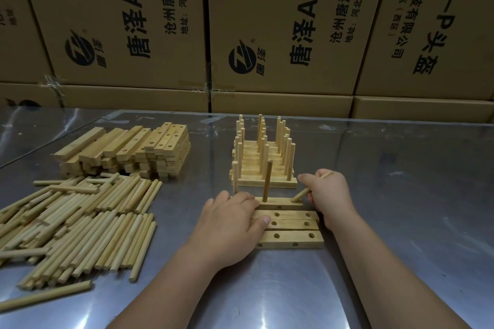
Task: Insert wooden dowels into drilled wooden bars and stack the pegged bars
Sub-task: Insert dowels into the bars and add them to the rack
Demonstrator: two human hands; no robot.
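Observation:
Several drilled wooden bars point(290, 239) lie side by side in front of me. The farthest bar point(280, 203) has two dowels standing in it, a pale one at its left end and a darker one point(267, 180) in the middle. My right hand point(327, 195) grips a dowel point(302, 195), tilted, with its tip at the bar's right hole. My left hand point(231, 224) rests on the left ends of the bars, thumb on top. Behind them stands the stack of pegged bars point(263, 160).
A pile of loose dowels point(80, 222) covers the table's left side, with one dowel point(45, 296) lying apart near the front. A stack of unpegged drilled bars point(128, 152) sits behind it. Cardboard boxes point(280, 29) wall off the back of the steel table point(401, 181).

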